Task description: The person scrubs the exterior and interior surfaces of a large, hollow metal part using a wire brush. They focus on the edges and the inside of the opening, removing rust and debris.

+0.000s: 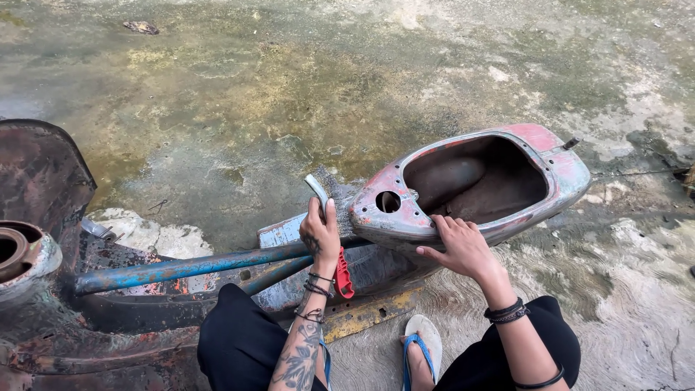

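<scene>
Wire brush in my left hand, right hand steadying the old scooter shell.

At centre frame my left hand is clamped around a wire brush with a red handle end, its bristles pressed against the front edge of the rusty scooter body shell, which fills the centre right. My right hand lies flat on the shell's near rim, fingers spread apart, gripping nothing. A blue frame tube runs left from under my left hand. My blue flip-flop sits on the stained concrete floor at the bottom.
</scene>
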